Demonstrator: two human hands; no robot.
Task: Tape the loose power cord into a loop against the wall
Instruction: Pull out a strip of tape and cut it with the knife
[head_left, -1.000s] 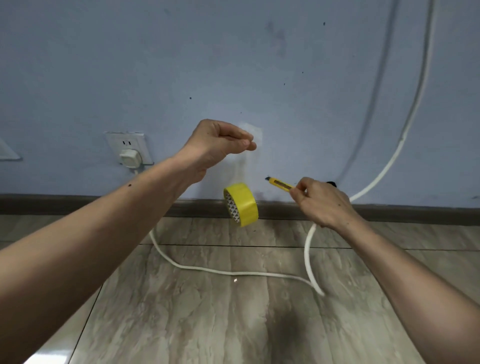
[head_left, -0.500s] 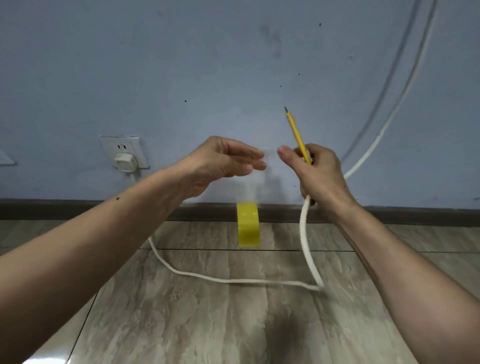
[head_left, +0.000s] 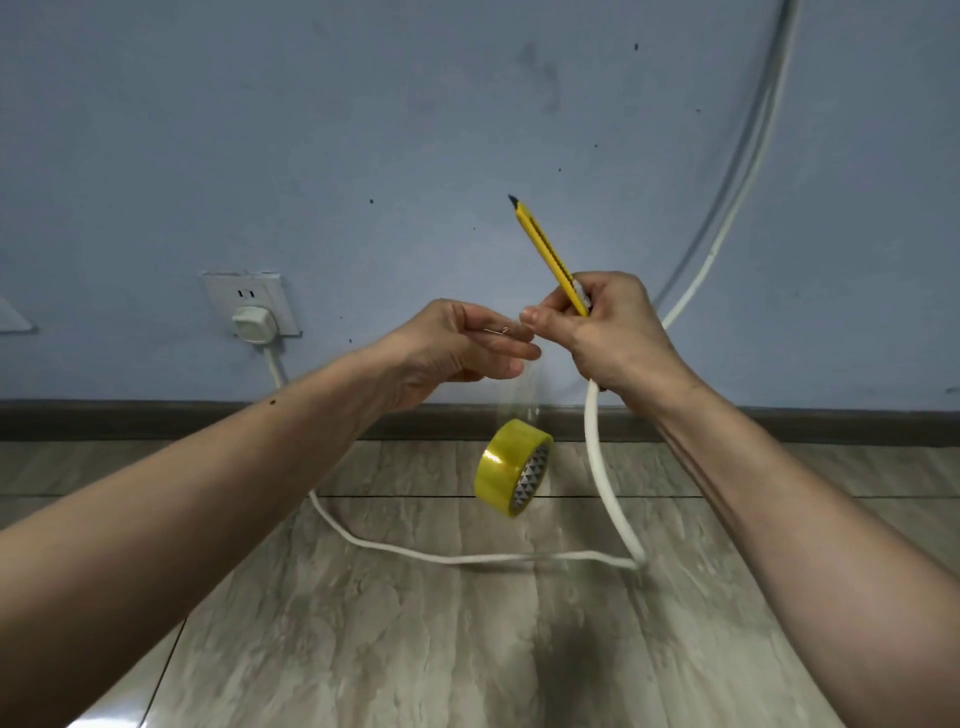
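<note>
A yellow tape roll (head_left: 513, 467) hangs in the air from a clear strip of tape (head_left: 519, 395). My left hand (head_left: 457, 348) pinches the strip's top end. My right hand (head_left: 608, 327) grips a yellow utility knife (head_left: 545, 249), blade end pointing up, and its thumb and forefinger touch the same tape end. The white power cord (head_left: 605, 478) comes out under my right hand, curves down to the floor, runs left along it and rises to a white plug (head_left: 253, 322) in the wall socket (head_left: 249, 299). Another stretch of cord climbs the wall on the right.
The blue-grey wall (head_left: 415, 130) meets a dark skirting board (head_left: 156, 418) just behind my hands. Below lies a grey wood-look tiled floor (head_left: 415, 649). A white plate edge (head_left: 13, 317) shows on the wall at far left.
My right hand has swung the knife from pointing left to pointing up and come in to meet my left hand at the tape end. The hanging roll has turned and swung.
</note>
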